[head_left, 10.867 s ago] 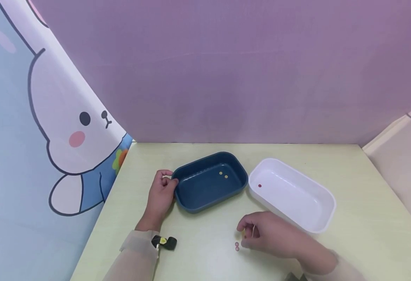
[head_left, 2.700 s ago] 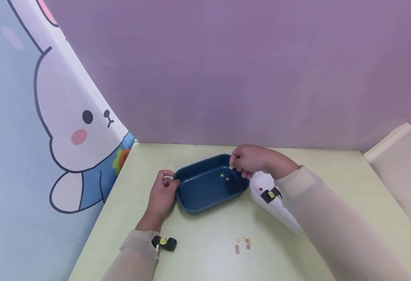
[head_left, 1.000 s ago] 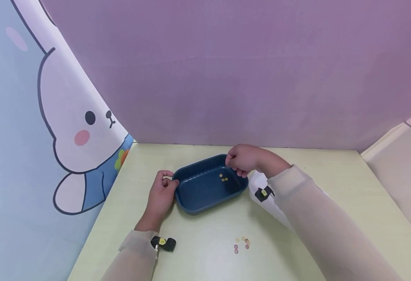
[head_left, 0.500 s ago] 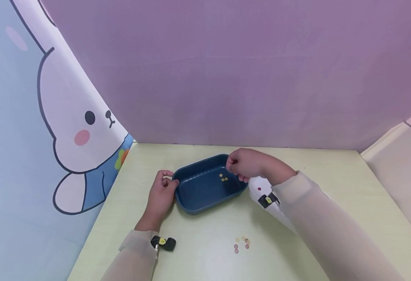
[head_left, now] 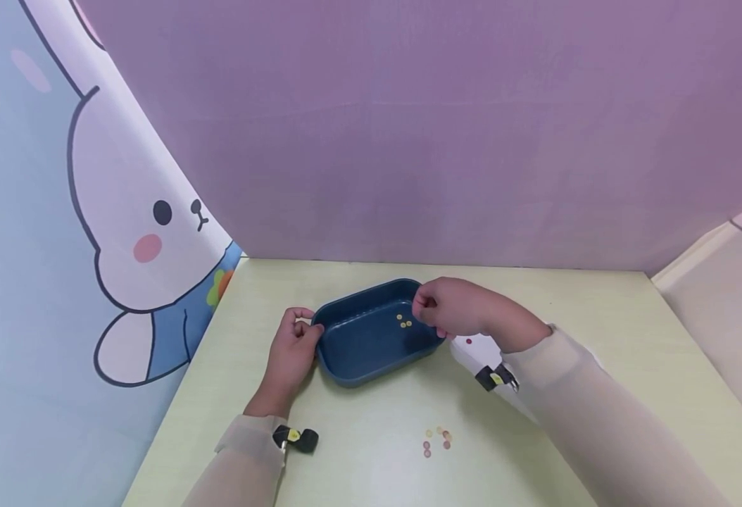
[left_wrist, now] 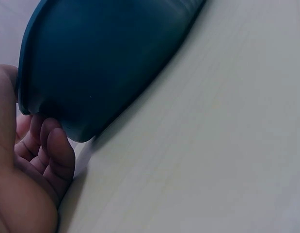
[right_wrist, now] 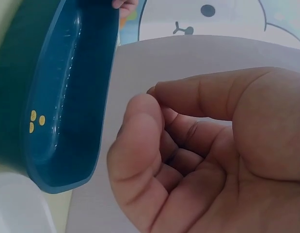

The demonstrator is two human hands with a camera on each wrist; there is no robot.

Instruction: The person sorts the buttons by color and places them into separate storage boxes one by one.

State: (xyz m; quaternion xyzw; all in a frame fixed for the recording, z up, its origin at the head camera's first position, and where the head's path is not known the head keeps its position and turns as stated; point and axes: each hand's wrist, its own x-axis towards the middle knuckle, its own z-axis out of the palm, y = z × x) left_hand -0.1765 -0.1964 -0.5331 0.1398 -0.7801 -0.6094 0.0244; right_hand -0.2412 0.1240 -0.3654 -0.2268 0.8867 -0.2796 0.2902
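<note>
My left hand (head_left: 291,352) pinches the left end of a dark blue tray (head_left: 358,352), thumb over the rim and fingers against the outer wall. Three small yellow discs, resembling buttons (right_wrist: 41,120), lie on the tray's floor toward its right end. Over that right end hovers my right hand (head_left: 456,306), fingers curled and thumb tip against the index finger. In the right wrist view nothing shows between those fingertips. One red disc (head_left: 469,341) lies in a white tray (head_left: 462,355), which my right forearm mostly covers.
Several loose red and yellow discs (head_left: 427,444) lie on the pale table (head_left: 371,429) near its front, below the two trays. A purple partition (head_left: 409,141) stands along the back edge. A rabbit-print sheet (head_left: 117,260) hangs on the left.
A third yellow disc, pinched by my right hand earlier, now lies in the blue tray. That hand has since drawn slightly right and nearer. My left hand stays on the rim.
</note>
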